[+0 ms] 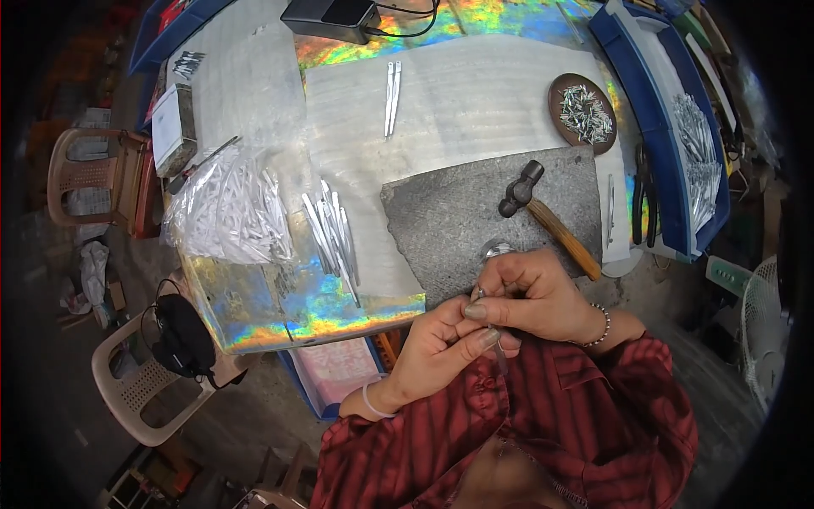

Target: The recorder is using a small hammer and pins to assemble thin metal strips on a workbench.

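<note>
My left hand [451, 341] and my right hand [543, 297] meet close to my body at the table's near edge, both with pinched fingers. Between them is a slim metal strip [498, 360], its lower end showing under my left thumb; the fingers cover most of it. Just beyond my right hand, a small round shiny metal piece [498, 248] rests on a rough grey slab [449, 216]. A ball-peen hammer [561, 237] with a wooden handle lies across the slab's right part. Loose silvery strips [331, 233] form a pile left of the slab.
A clear bag [233, 212] of strips lies at left. Two strips [392, 97] lie farther back. A brown dish [556, 106] holds small metal pins. Black-handled pliers [644, 195] lie beside a blue bin [657, 144] of strips. A black box [331, 19] with cables stands at the back.
</note>
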Motion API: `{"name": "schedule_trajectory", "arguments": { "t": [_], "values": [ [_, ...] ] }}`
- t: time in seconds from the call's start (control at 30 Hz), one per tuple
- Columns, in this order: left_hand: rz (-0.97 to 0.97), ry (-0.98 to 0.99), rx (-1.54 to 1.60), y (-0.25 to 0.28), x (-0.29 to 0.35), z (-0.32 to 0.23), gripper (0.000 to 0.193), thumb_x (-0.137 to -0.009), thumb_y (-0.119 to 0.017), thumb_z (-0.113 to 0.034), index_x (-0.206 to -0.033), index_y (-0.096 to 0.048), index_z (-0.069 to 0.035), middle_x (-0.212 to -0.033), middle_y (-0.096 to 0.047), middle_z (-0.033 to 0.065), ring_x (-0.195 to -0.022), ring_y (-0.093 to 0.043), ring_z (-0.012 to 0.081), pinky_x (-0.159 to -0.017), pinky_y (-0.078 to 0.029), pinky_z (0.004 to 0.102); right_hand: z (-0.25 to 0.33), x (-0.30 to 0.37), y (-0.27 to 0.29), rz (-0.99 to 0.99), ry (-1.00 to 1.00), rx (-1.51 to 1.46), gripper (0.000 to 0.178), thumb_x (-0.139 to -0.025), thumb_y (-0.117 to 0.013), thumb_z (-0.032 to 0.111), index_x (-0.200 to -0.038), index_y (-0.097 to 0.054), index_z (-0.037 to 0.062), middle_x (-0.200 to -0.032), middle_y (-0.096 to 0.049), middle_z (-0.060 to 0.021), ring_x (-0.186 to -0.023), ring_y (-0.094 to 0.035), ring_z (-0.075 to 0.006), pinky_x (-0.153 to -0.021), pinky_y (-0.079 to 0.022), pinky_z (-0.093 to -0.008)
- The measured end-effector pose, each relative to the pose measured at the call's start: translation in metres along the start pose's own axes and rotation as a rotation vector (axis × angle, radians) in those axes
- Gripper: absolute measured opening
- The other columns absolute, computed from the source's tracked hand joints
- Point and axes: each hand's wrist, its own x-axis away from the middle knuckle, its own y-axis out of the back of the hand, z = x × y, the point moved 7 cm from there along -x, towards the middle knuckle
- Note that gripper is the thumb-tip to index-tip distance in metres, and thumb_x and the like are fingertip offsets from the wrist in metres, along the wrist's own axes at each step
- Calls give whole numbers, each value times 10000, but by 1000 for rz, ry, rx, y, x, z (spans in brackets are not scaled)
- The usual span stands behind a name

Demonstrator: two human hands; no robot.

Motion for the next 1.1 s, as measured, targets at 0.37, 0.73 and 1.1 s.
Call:
{"name": "schedule_trajectory", "arguments": {
  "t": [0.37, 0.73, 1.1],
  "values": [
    [-62, 57, 38, -6, 12, 6, 250, -919, -481, -54, -1148, -431, 35, -940, -625, 179, -872, -644, 254, -789, -535, 357, -6, 10, -11, -13, 42, -117, 171, -840, -647, 92, -751, -525, 12, -660, -532, 27, -607, -474, -4, -500, -375, -177],
    [-55, 6, -36, -16, 20, 5, 181, -921, -497, -49, -1093, -460, -9, -937, -636, 91, -870, -626, 138, -712, -501, 217, -5, 20, -16, 29, 55, -172, 129, -860, -614, 85, -785, -546, 4, -721, -560, 15, -672, -495, -22, -572, -410, -187],
    [-104, 13, -88, -16, 16, 8, 163, -910, -520, -48, -1063, -473, -15, -903, -644, 74, -842, -634, 129, -698, -506, 217, -11, 22, -9, 26, 87, -155, 123, -863, -615, 100, -820, -566, -5, -736, -567, 11, -678, -499, -26, -571, -409, -187]
  ]
}}
